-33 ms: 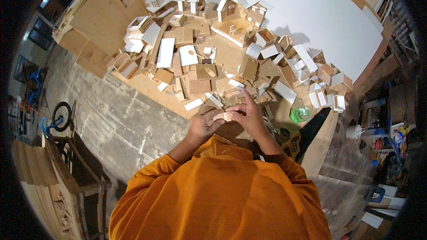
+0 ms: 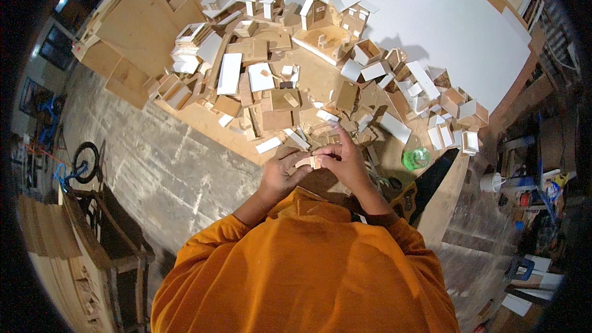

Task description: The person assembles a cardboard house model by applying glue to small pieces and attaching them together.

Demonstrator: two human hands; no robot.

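Note:
In front of my chest, at the near edge of the worktable, my two hands meet over a small pale wooden piece (image 2: 316, 162). My left hand (image 2: 282, 172) pinches its left side between thumb and fingers. From the other side my right hand (image 2: 347, 163) grips it with thumb and fingertips, one finger pointing away from me. Fingers cover most of the piece, so its full shape is hidden. Just beyond lie a white strip (image 2: 268, 145) and wood offcuts (image 2: 281, 119). A handsaw with a yellow-and-black handle (image 2: 404, 202) rests right of my right forearm.
Small model houses (image 2: 314, 12) and open boxes (image 2: 368, 52) crowd the table's far side. A green translucent bottle (image 2: 416, 158) stands at the right. Large plywood boxes (image 2: 132, 31) flank the table on the left, and a wooden frame (image 2: 98, 246) stands at lower left.

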